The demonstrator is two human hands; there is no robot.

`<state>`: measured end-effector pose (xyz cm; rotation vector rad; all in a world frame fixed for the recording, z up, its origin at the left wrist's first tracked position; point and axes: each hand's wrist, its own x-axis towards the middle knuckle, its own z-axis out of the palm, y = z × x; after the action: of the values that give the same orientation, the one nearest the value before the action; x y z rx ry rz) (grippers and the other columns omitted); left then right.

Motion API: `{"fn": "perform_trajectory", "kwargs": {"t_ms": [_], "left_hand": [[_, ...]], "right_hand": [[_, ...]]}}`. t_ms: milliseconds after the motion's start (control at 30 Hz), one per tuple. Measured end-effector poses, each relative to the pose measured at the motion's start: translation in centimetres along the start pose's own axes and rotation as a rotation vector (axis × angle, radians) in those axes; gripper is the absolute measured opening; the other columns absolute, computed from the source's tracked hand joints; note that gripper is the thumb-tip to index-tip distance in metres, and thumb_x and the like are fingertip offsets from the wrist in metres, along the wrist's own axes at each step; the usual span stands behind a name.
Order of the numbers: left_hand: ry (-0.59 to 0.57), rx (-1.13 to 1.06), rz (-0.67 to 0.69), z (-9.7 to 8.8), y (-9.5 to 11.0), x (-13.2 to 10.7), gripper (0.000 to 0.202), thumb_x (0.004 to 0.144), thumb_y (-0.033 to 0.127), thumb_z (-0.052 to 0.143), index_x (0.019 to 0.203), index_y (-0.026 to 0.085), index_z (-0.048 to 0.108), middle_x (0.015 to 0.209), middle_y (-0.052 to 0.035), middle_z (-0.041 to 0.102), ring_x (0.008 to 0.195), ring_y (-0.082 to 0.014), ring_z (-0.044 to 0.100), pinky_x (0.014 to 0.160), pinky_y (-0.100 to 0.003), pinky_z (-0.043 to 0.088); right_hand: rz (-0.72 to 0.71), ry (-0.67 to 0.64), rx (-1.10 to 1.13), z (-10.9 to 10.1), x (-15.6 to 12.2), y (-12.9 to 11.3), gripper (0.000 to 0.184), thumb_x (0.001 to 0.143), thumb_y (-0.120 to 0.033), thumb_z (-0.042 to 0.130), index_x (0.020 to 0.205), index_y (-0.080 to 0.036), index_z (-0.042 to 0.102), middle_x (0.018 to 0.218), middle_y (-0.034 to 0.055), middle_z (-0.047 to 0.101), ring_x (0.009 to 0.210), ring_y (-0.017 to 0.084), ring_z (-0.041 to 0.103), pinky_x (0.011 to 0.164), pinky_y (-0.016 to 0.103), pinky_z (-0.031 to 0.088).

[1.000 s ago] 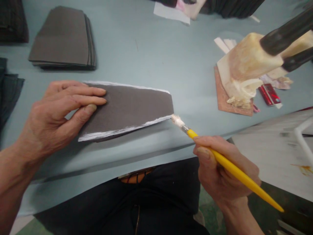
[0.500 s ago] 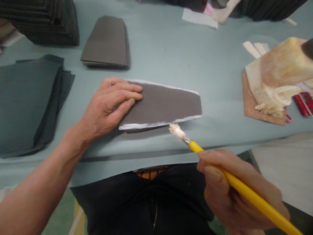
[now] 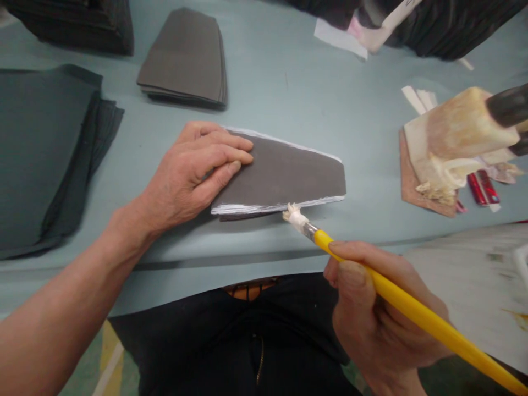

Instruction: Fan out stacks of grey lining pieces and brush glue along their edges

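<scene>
A fanned stack of dark grey tapered pieces [image 3: 289, 173] lies on the table in the middle of the view. White coating runs along its far and near long edges. Flat on the stack's left end rests my left hand [image 3: 198, 165], fingers stretched out, pressing from above. My right hand [image 3: 379, 308] is closed around the yellow handle of a paintbrush [image 3: 324, 239]. White-coated bristles meet the near edge of the stack around its middle, the handle slanting down to the right. A few darker layers stick out under that edge.
Behind stands another grey stack [image 3: 183, 55]. Dark green sheets [image 3: 41, 159] lie at left, below a tall black stack [image 3: 82, 25]. On the right, a stained cream container [image 3: 454, 124] sits on a brown board [image 3: 406, 181], beside a shiny red object [image 3: 482, 187].
The view has shifted a little. The brush stays at the near edge of the stack, its tip slightly further left along it. My left hand keeps its place on the stack.
</scene>
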<state>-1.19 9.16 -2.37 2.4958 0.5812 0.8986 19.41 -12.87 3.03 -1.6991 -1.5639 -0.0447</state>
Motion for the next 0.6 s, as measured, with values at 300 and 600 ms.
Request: {"fn": "perform_trajectory", "kwargs": {"t_ms": [300, 600], "left_hand": [[-0.001, -0.023, -0.045, 0.1, 0.4, -0.1, 0.025, 0.113, 0.034, 0.05, 0.119, 0.031, 0.074, 0.14, 0.0013, 0.077, 0.13, -0.0245, 0.07, 0.122, -0.052, 0.047], [0.005, -0.076, -0.063, 0.4, 0.6, -0.1, 0.027, 0.112, 0.032, 0.049, 0.117, 0.031, 0.075, 0.138, 0.0002, 0.078, 0.129, -0.0255, 0.072, 0.125, -0.054, 0.045]], "right_hand": [[-0.033, -0.045, 0.056, 1.3, 0.3, -2.0, 0.006, 0.103, -0.024, 0.071, 0.103, -0.021, 0.075, 0.089, -0.0013, 0.077, 0.076, 0.011, 0.076, 0.07, 0.021, 0.063], [-0.126, -0.121, 0.078, 2.5, 0.9, -4.3, 0.007, 0.106, -0.021, 0.066, 0.107, -0.02, 0.073, 0.09, -0.0029, 0.078, 0.073, 0.008, 0.075, 0.079, 0.017, 0.064]]}}
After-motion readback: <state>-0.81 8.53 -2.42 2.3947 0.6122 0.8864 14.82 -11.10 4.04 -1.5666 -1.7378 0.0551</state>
